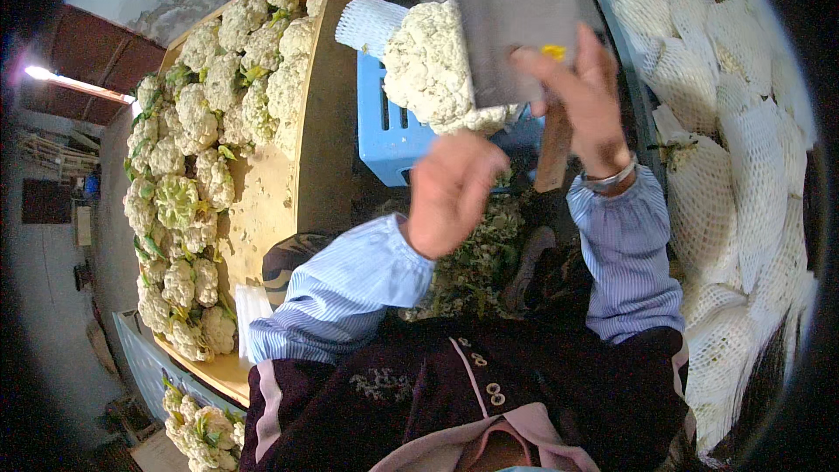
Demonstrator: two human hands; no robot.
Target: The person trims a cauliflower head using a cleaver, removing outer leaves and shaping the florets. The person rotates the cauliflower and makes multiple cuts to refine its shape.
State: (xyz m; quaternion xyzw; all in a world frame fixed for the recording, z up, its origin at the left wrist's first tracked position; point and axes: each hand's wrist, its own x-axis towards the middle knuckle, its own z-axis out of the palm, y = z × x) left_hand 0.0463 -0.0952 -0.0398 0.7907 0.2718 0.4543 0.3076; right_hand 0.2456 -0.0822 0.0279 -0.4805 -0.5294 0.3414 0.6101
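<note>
My right hand (586, 98) grips a wide-bladed cleaver (518, 6). Its wooden handle (554, 144) points down past my palm, and finger and thumb reach onto the blade, where a yellow scrap (554, 51) sits. The blade covers the right part of a white cauliflower head (426, 72). My left hand (455, 193), blurred with its fingers curled, overlaps the lower edge of that head; whether it grips it is hidden. A white foam net sleeve (372, 23) lies beside the head, over a blue plastic crate (387, 144).
To the left, a wooden bin (259, 203) holds many cauliflower heads (196, 111). Net-wrapped cauliflowers (701, 203) fill a container along the right. Trimmings (468, 275) lie below my hands. More cauliflowers (200, 429) sit in a container at the lower left.
</note>
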